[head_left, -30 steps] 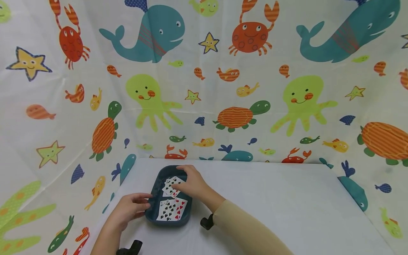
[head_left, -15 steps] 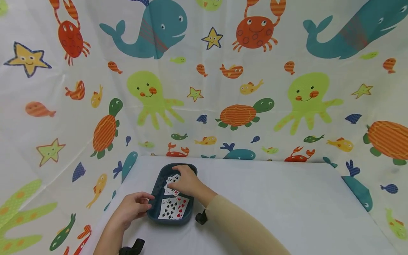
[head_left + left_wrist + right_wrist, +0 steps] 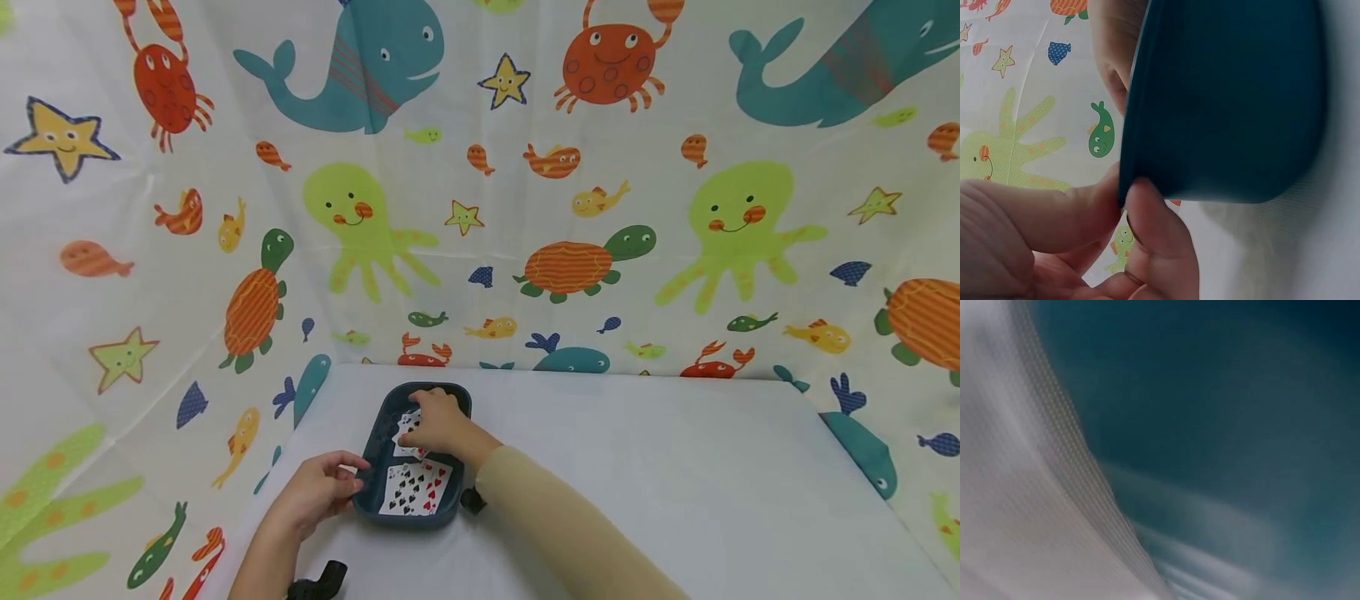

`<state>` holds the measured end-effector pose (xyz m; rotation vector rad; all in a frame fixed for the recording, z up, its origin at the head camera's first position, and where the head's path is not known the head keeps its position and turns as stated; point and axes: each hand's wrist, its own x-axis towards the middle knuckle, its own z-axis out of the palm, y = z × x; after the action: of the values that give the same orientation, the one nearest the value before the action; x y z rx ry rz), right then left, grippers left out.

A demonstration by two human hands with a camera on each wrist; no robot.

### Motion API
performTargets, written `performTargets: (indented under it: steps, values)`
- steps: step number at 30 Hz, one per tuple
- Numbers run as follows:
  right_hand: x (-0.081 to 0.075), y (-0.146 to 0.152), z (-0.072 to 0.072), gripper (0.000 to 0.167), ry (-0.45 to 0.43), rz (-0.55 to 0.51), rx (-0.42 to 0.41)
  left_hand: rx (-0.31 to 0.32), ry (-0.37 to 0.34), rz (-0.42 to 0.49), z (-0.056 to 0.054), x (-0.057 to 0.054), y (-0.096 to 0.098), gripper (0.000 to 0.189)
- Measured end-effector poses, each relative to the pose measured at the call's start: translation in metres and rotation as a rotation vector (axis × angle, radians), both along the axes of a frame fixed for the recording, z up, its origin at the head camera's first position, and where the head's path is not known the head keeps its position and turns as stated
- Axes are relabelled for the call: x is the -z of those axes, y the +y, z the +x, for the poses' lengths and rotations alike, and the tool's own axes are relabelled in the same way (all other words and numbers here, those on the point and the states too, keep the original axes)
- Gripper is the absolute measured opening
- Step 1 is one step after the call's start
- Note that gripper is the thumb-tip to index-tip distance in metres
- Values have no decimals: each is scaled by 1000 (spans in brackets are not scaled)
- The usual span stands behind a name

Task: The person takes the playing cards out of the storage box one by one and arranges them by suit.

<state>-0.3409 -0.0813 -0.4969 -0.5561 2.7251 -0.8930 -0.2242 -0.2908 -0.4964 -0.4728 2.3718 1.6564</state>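
A dark teal tray (image 3: 362, 498) with raised sides stands on the white table. Two groups of face-up playing cards lie in it: near cards (image 3: 408, 492) with spades and hearts, and far cards (image 3: 405, 427) partly covered by my right hand (image 3: 442, 425). That hand reaches in over the far cards, thumb and index finger apart; its other fingertips are hidden. My left hand (image 3: 321, 492) is at the tray's left side. In the left wrist view, its thumb and a finger pinch the tray's rim (image 3: 1127, 169). Only the blurred tray (image 3: 1210, 412) and sleeve show in the right wrist view.
A white cloth covers the table (image 3: 637, 483), which extends to the right of the tray. Behind and to the left hangs a curtain (image 3: 510, 192) printed with sea animals. Black wrist cameras (image 3: 318, 582) are worn on both wrists.
My right hand has drawn in from the tray's far rim and sits lower over the far cards. The left hand stays at the left side. The head view has shifted slightly.
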Motion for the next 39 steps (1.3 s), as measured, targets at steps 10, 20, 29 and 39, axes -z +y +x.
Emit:
performTargets:
  steps: [10,20,29,39]
  values:
    - [16,-13,-3,85,43,144,0,4,-10,46,1,1,-2,26]
    - [21,-18,-2,79,113,252,-9,26,1,80,1,1,-5,28]
    - [17,-18,1,74,126,239,-15,18,0,85,0,2,-3,28]
    - [9,-15,-2,70,103,94,-41,5,8,91,0,6,-2,30]
